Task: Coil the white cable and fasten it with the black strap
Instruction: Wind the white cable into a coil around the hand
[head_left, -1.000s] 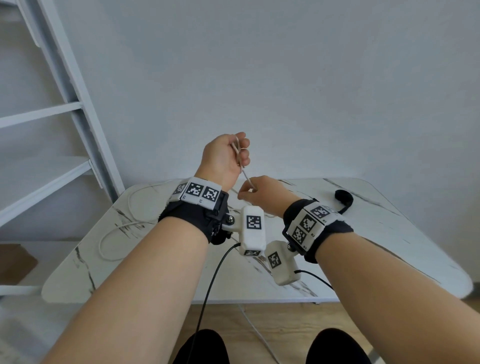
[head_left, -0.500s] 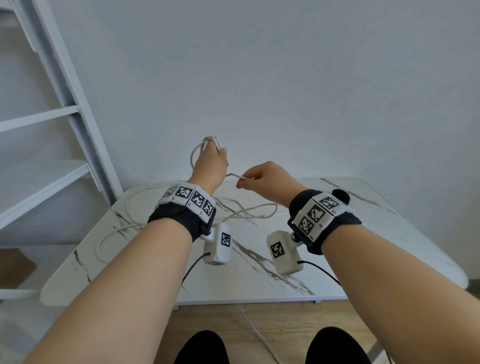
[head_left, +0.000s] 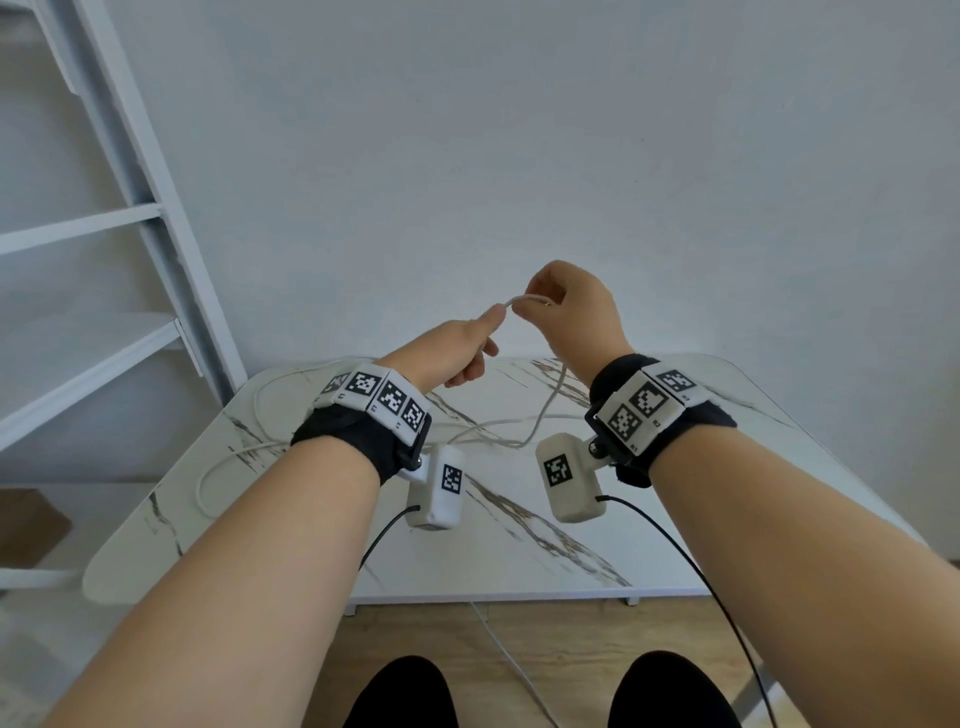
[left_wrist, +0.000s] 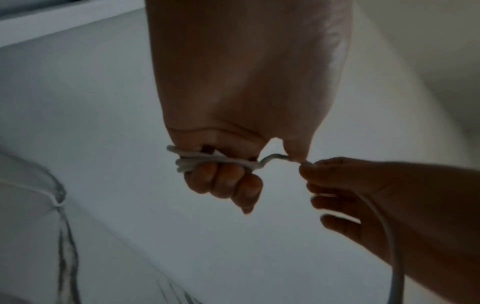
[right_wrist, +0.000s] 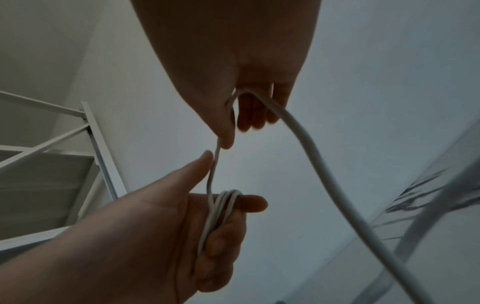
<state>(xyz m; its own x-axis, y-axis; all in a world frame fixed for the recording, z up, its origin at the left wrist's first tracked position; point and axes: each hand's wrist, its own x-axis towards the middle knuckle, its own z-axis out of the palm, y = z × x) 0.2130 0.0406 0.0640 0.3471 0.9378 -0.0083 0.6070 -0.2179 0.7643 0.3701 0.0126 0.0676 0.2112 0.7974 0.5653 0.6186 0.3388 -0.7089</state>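
In the left wrist view the white cable (left_wrist: 207, 162) is wound in a few turns round the curled fingers of my left hand (left_wrist: 223, 185). A short stretch of cable (head_left: 519, 300) runs up to my right hand (head_left: 540, 306), which pinches it between thumb and fingers just above and right of my left hand (head_left: 472, 358). The right wrist view shows the coil (right_wrist: 221, 209) on the left hand and the right hand (right_wrist: 233, 123) above it. From the right hand the cable drops in loose loops (head_left: 545, 410) onto the table. The black strap is hidden.
The marble-patterned table (head_left: 519, 571) lies below both hands, and slack cable (head_left: 228, 457) trails over its left side. A white shelf frame (head_left: 156, 260) stands at the left against the wall. Another white cable (head_left: 498, 644) runs across the wooden floor under the table.
My right hand has risen with the cable and now sits above the left. My left hand has dropped and turned, so the loop seen over it before is out of the head view.
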